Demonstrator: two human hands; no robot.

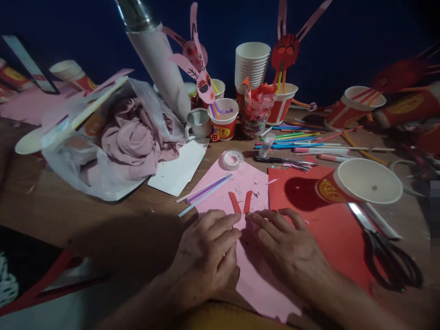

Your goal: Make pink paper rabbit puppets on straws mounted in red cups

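Note:
Two short red paper strips (234, 201) lie in a V on a pink paper sheet (254, 275). My left hand (208, 250) lies on the sheet, fingers stretched forward, its fingertips near the lower end of the left strip. Beside the right strip's lower end rest the fingertips of my right hand (288, 240), its fingers spread and flat. Neither hand visibly grips anything; what is under the palms is hidden. Red paper (330, 238) lies to the right, partly beneath a paper cup (367, 181). A tape roll (233, 159) and thin straws (208, 190) sit on the pink sheet.
Black-handled scissors (385, 252) lie at the right. Behind are pens (285, 160), a mug (198, 123), a jar of red scraps (256, 112), stacked cups (252, 64) and rabbit-faced cup figures (285, 52). Left stand a plastic bag with pink cloth (132, 133) and a thermos (158, 64).

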